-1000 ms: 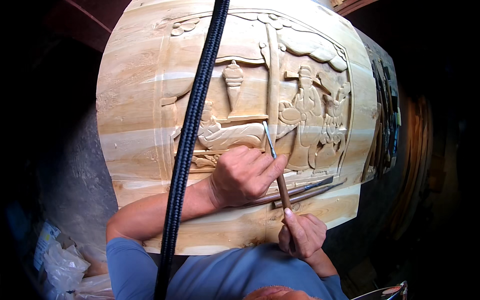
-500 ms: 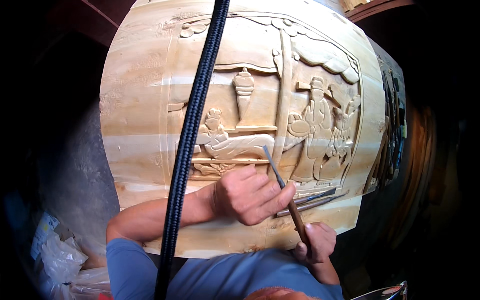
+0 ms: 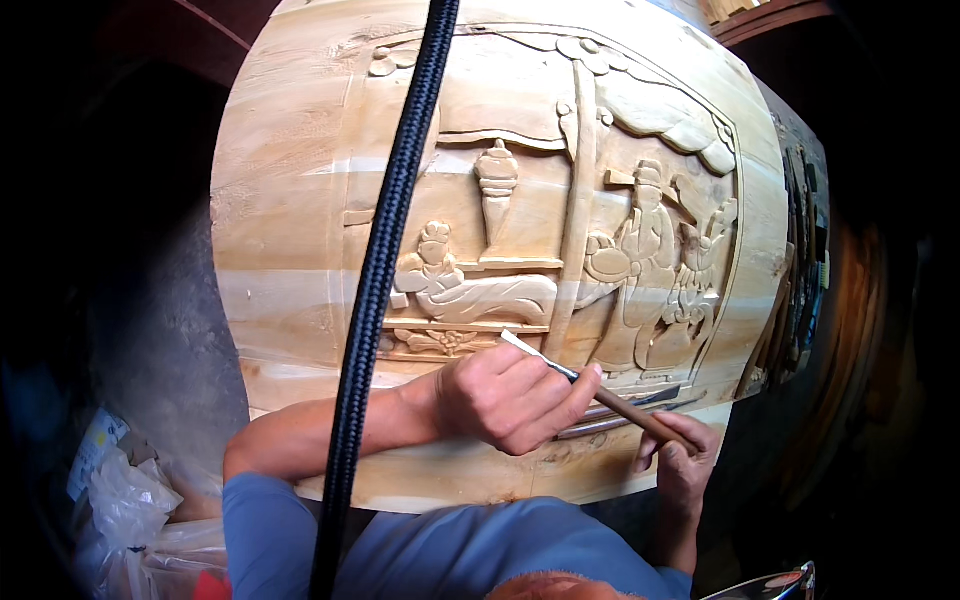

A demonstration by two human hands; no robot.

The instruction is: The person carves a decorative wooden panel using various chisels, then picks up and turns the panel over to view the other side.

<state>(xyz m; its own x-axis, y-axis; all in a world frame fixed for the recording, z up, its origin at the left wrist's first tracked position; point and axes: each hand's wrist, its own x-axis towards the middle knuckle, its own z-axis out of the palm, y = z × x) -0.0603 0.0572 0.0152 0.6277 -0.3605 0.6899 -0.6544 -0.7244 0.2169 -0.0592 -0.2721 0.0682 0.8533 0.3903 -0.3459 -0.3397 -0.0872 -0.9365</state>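
Swung to a flatter slant since the earlier frame, the chisel [image 3: 632, 410] has its blade end further down and left, while the right hand [image 3: 685, 450] has shifted outward and up.

Its pale flat tip lies over the ledge beneath the carved reclining figure [image 3: 490, 297]; whether it touches wood is hard to tell. The left hand [image 3: 512, 402] is curled closed with the metal shank at its fingertips, its palm hidden; the right is wrapped around the wooden handle's end. Pale, banded wood forms the panel [image 3: 285, 325], smooth-rounded in its relief, rougher at upper left. A black braided cord [image 3: 385, 235] hides part of the carving, and two other tools [image 3: 655, 397] lie partly covered.
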